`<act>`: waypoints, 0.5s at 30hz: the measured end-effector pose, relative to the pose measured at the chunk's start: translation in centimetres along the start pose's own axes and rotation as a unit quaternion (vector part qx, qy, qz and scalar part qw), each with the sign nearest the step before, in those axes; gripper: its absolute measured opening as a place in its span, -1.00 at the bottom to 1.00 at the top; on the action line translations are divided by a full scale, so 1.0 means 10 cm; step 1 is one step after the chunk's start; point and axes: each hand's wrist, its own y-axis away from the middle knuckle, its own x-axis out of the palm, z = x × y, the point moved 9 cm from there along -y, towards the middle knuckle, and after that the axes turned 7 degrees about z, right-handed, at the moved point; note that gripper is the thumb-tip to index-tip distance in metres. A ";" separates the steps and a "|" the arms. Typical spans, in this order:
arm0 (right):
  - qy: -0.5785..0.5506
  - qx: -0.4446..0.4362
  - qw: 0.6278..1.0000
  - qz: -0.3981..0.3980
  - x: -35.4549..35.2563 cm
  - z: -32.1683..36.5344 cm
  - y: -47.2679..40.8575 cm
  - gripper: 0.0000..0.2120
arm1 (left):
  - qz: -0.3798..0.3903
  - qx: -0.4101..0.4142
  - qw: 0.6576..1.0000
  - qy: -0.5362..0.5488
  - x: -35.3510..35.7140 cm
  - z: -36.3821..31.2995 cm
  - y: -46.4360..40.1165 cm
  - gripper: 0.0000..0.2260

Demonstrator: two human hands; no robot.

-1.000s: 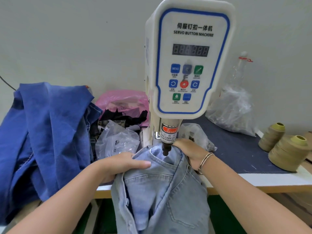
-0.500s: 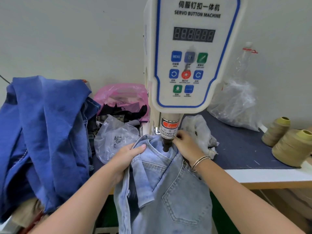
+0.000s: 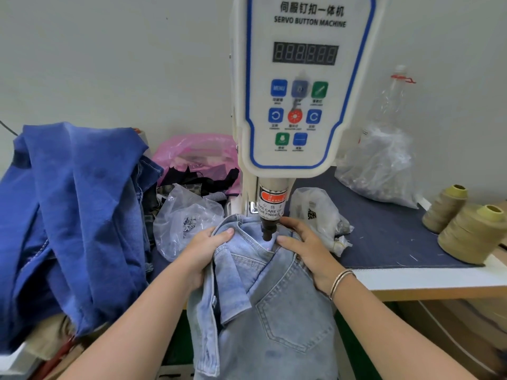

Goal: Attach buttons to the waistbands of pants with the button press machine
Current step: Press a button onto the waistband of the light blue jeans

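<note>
- Gripping the light jeans [image 3: 274, 319] waistband under the button machine [image 3: 299, 86] punch: left hand [image 3: 204, 249] clutching a fold, right hand [image 3: 304, 248] lying flat
- Clear bag [image 3: 186, 218] holding small metal bits
- Pink bag [image 3: 197, 154] holding dark scraps

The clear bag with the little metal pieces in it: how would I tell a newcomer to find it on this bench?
Start at the white button machine and drop to its black press tip over the light jeans. Just left of the left hand lies a crumpled clear bag. Unlike the pink bag behind it, small silvery pieces show through.
</note>
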 end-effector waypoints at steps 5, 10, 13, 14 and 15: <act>-0.129 -0.006 0.991 -0.023 0.05 -0.05 -0.07 -0.61 | -0.012 0.001 0.999 0.050 -0.06 0.03 -0.01 -0.79; -0.141 0.004 0.989 -0.046 -0.01 -0.11 -0.08 -0.62 | -0.030 -0.003 1.000 0.005 -0.05 0.02 -0.03 -0.82; -0.143 0.006 0.989 -0.040 -0.01 -0.13 -0.06 -0.62 | -0.029 -0.001 1.000 -0.005 -0.06 0.02 -0.04 -0.83; -0.143 0.006 0.989 -0.040 -0.01 -0.13 -0.06 -0.62 | -0.029 0.001 1.000 -0.004 -0.06 0.02 -0.04 -0.83; -0.143 0.006 0.989 -0.039 0.00 -0.13 -0.06 -0.62 | -0.028 0.002 1.000 -0.004 -0.06 0.02 -0.03 -0.84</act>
